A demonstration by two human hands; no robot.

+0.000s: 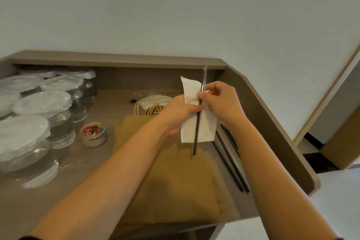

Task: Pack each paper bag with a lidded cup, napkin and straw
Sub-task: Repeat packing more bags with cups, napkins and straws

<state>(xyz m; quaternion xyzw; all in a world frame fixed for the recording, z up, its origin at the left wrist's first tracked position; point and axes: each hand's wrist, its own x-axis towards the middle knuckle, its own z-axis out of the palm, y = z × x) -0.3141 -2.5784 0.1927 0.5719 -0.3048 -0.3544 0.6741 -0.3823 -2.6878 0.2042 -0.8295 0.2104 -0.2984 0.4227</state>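
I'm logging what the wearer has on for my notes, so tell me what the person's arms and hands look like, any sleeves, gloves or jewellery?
Both hands are bare: the left hand and right hand show no gloves, rings or watch. The forearms are uncovered down to the bottom of the frame, where a thin dark edge at each lower corner may be a sleeve hem, though too little shows to be sure.

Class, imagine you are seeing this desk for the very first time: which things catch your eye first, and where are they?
At centre, the left hand grips a white napkin and the right hand pinches a dark straw against it, above flat brown paper bags. Lidded clear cups crowd the desk's left side, with spare straws lying at right.
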